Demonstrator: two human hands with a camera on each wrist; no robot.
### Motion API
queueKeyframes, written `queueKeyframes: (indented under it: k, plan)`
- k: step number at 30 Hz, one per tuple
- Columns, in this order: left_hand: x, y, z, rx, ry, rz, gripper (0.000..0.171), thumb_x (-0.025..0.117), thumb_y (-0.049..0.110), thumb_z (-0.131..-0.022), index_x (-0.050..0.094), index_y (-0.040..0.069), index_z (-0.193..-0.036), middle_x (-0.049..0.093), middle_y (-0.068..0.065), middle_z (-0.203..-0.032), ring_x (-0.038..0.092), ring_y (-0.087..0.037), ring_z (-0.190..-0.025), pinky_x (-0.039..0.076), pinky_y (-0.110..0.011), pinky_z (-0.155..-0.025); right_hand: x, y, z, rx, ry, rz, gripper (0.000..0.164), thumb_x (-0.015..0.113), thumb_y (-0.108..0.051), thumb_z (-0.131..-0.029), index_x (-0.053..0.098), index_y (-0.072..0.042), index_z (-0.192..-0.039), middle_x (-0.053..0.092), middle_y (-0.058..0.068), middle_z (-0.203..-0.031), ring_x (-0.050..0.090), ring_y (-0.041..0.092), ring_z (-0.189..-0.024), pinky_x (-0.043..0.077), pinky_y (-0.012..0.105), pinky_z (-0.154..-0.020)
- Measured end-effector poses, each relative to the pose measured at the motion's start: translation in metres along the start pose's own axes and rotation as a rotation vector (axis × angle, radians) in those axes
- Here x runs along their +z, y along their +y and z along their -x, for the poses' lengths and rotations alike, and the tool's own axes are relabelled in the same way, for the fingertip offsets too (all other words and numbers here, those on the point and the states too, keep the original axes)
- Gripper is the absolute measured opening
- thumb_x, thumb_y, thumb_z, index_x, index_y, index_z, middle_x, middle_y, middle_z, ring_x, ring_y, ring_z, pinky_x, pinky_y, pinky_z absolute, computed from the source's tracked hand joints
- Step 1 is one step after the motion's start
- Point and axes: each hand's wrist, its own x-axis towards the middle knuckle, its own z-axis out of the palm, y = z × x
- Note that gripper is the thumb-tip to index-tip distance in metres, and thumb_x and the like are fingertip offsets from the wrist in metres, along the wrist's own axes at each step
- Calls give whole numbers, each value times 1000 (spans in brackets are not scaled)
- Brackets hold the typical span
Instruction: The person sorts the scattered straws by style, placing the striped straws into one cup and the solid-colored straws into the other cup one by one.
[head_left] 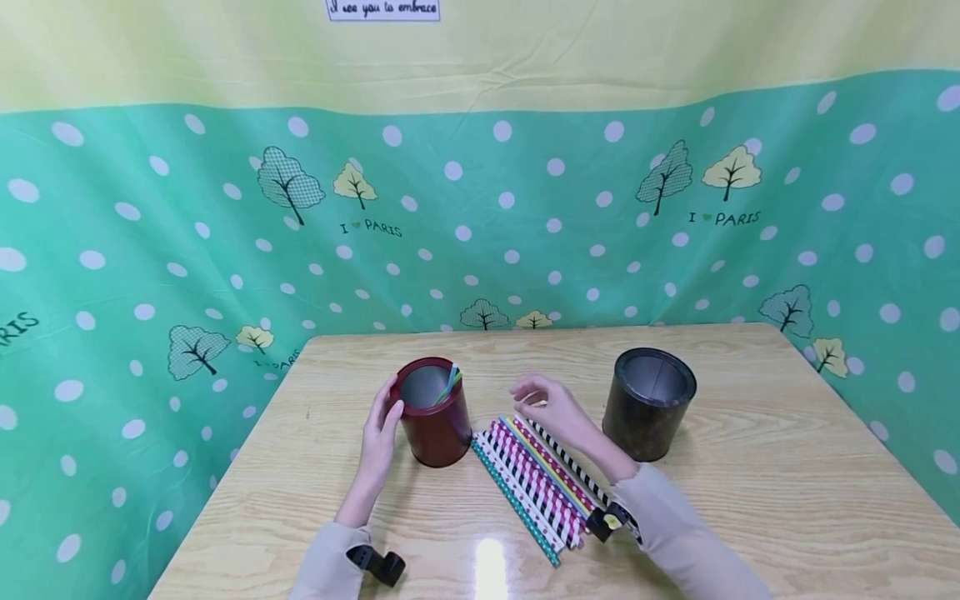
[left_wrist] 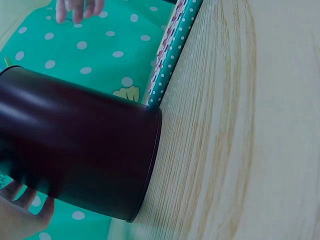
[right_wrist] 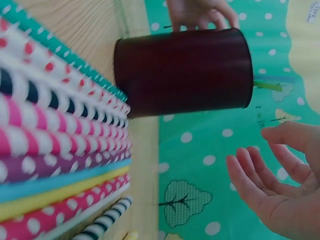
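A dark red canister (head_left: 437, 433) stands upright on the table, with a blue straw (head_left: 450, 381) and a green straw poking above its rim. My left hand (head_left: 382, 423) holds the canister by its left side near the top, thumb to the front. My right hand (head_left: 553, 408) hovers above the far end of a row of paper straws (head_left: 528, 479), fingers loosely bent and holding nothing. In the right wrist view that hand (right_wrist: 280, 182) is apart from the straws and the canister. The straws lie side by side, striped, dotted and plain.
A black canister (head_left: 648, 408) stands upright to the right of the straws, its inside partly visible. Behind the wooden table (head_left: 750, 467) hangs a green dotted curtain (head_left: 525, 208) with trees on it.
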Motion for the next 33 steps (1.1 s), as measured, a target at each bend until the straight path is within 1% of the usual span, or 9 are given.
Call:
queueKeyframes:
  k: [6, 13, 17, 22, 27, 33]
  plan:
    - [0, -1, -1, 14, 2, 0, 41, 40, 6, -93, 33, 0, -134, 34, -17, -136, 37, -1, -116, 30, -11, -93, -4, 14, 4, 9, -60, 59, 19, 56, 0, -81, 58, 2, -100, 59, 17, -96, 57, 23, -84, 49, 27, -69]
    - [0, 0, -1, 13, -1, 8, 41, 40, 5, -93, 33, 0, -134, 34, -16, -137, 37, -2, -116, 30, -11, -93, -7, 25, 9, 60, -123, 119, 19, 56, 0, -81, 59, 1, -100, 60, 12, -96, 57, 21, -83, 48, 26, -68]
    - [0, 0, -1, 13, -3, 2, 41, 40, 6, -93, 33, 0, -134, 34, -16, -137, 37, -2, -115, 30, -11, -93, -9, 29, 12, 62, -174, 132, 20, 56, -1, -82, 58, 3, -102, 60, 15, -96, 57, 23, -84, 48, 26, -68]
    - [0, -1, -1, 14, -4, 1, 41, 41, 7, -93, 33, 0, -133, 34, -18, -136, 37, -4, -116, 31, -11, -92, -12, 35, 14, 52, -228, 167, 20, 56, -1, -83, 58, 3, -102, 59, 14, -96, 55, 22, -84, 47, 26, -67]
    - [0, 0, 0, 9, -2, 1, 42, 41, 8, -93, 34, 1, -134, 34, -16, -137, 37, -5, -116, 31, -11, -93, -13, 42, 16, 70, -249, 176, 21, 57, -1, -81, 59, 2, -102, 60, 11, -94, 55, 20, -83, 47, 27, -67]
    - [0, 1, 0, 12, -1, -8, 41, 40, 7, -94, 33, 0, -134, 34, -17, -137, 37, -5, -116, 31, -10, -92, -13, 51, 18, 53, -275, 184, 20, 57, 0, -81, 60, 0, -101, 61, 9, -93, 56, 17, -81, 47, 24, -65]
